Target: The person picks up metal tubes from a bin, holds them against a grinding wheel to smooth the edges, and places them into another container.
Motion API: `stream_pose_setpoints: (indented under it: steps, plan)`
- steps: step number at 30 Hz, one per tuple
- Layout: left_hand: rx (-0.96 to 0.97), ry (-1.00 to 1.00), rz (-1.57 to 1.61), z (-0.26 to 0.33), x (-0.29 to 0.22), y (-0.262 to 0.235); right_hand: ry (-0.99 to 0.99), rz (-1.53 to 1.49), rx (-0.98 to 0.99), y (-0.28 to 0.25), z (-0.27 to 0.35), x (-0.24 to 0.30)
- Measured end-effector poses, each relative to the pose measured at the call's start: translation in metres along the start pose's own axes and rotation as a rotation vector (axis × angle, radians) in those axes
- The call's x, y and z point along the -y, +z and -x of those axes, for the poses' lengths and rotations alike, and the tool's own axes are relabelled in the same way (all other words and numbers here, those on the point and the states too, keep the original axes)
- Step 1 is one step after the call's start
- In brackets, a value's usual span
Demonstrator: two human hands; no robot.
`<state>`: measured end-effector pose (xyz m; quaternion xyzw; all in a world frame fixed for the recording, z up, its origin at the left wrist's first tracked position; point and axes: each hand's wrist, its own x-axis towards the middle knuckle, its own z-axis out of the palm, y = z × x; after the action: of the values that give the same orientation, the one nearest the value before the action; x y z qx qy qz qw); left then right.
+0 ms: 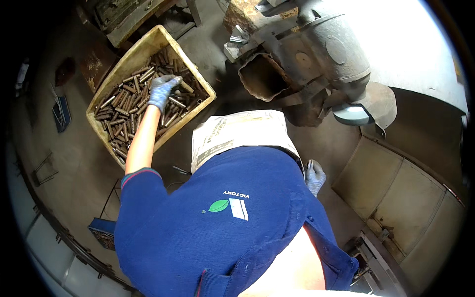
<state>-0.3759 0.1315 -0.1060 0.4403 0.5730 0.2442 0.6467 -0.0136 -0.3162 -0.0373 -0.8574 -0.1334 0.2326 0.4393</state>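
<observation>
My left hand (165,91), in a blue-grey knit glove, reaches into a large pale yellow plastic bin (202,79) at the upper left. Its fingers are closed at the end of a short metal tube (186,86), lighter than those around it. Beneath and around the hand lies a heap of brown, rusty metal tubes (129,101), some with shinier sides. My right hand (315,177), gloved the same way, hangs low beside the pale apron (242,129) at my waist. Its fingers are curled, with a small dark spot by the fingertips; what they hold is unclear.
A grey, worn machine (326,54) with a ragged-edged square opening (264,76) stands ahead to the right. Light metal panels (391,185) rise at the right. A blue basket (103,231) stands on a thin frame at the lower left. A bench (133,24) stands behind the bin.
</observation>
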Motion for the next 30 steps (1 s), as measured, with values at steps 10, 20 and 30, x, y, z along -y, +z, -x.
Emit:
stream_pose_setpoints:
  steps: [10,20,30]
  plan:
    - [0.647,0.161,0.017,0.052,-0.134,0.162,-0.879,0.068,0.325,0.07,-0.026,0.188]
    - [0.693,-0.278,0.406,0.117,-0.11,0.3,-0.891,0.13,-0.104,0.067,-0.021,0.185]
    - [0.945,0.213,0.038,0.141,-0.102,0.311,-0.24,-0.885,0.013,0.047,-0.016,0.136]
